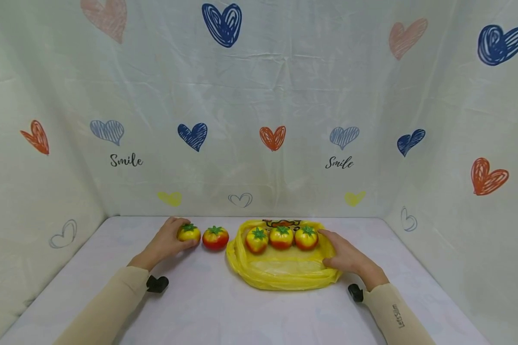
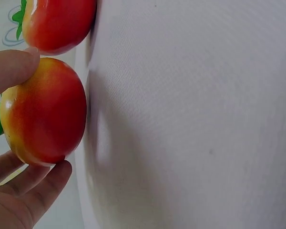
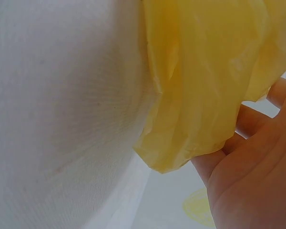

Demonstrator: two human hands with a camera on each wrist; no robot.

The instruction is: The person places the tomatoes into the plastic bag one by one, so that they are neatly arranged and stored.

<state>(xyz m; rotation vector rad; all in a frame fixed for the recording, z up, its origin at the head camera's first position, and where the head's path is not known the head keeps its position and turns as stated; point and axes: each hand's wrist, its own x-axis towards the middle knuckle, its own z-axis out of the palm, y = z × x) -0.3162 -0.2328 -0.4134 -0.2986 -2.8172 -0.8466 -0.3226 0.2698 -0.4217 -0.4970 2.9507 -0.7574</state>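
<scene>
On the left of the table, my left hand grips a glossy yellow-and-red tomato between thumb and fingertips. Its green leafy top points up. A second tomato sits just right of it, on the table. Three more tomatoes stand in a row inside an open yellow plastic bag, the middle one between two others. At the bag's right side, my right hand holds the rim. In the right wrist view, the yellow plastic covers part of its fingers.
A white tabletop carries everything. Behind it and at both sides hangs a pale curtain printed with hearts and the word "Smile". A dark wrist device shows at the left sleeve, another at the right.
</scene>
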